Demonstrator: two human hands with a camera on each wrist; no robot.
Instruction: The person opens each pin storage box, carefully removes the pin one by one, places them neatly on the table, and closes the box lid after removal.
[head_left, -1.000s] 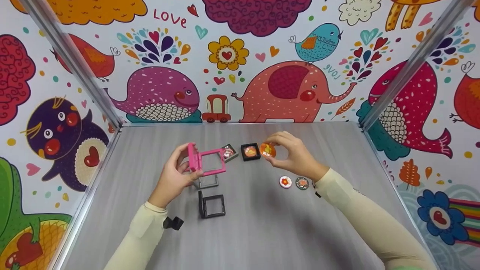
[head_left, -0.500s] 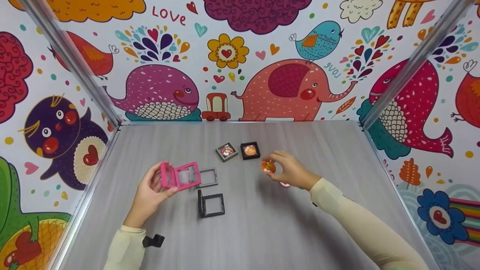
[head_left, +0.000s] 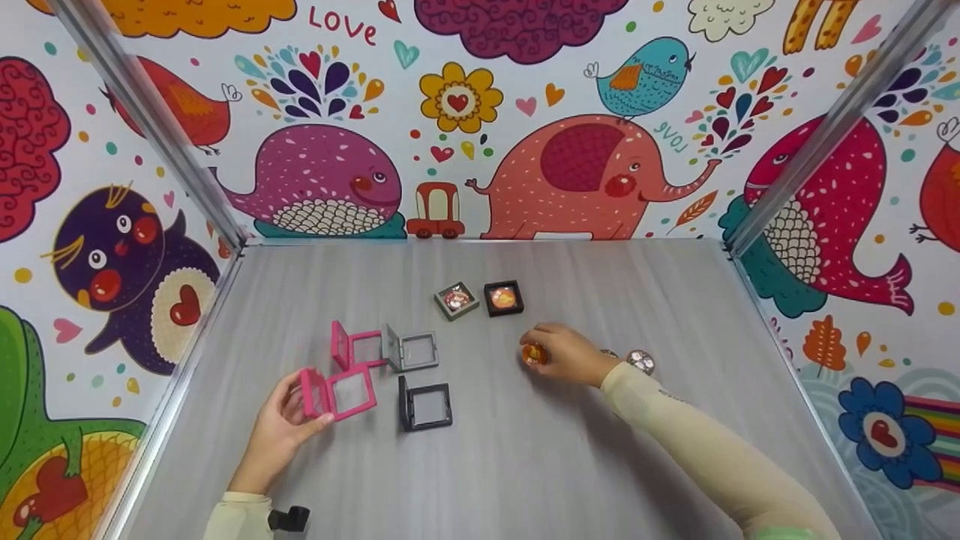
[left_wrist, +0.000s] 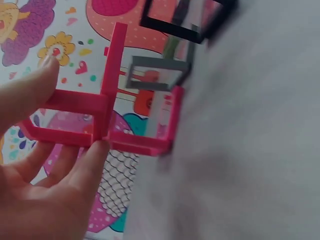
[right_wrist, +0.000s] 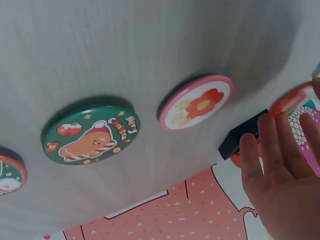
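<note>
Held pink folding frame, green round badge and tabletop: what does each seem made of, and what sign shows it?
Held pink folding frame: probably smooth moulded plastic, judging by its even colour and clean-edged bars.
Green round badge: glossy, by the shine on its curved rim; metal or plastic underneath, I can't tell.
Tabletop: perhaps wood-look laminate, low sheen, by its faint grey streaks.

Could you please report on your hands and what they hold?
Left hand gripping open pink frame. Right hand pinching orange badge, outside any frame. Possible obstruction: second pink frame, also open, just beyond.
</note>
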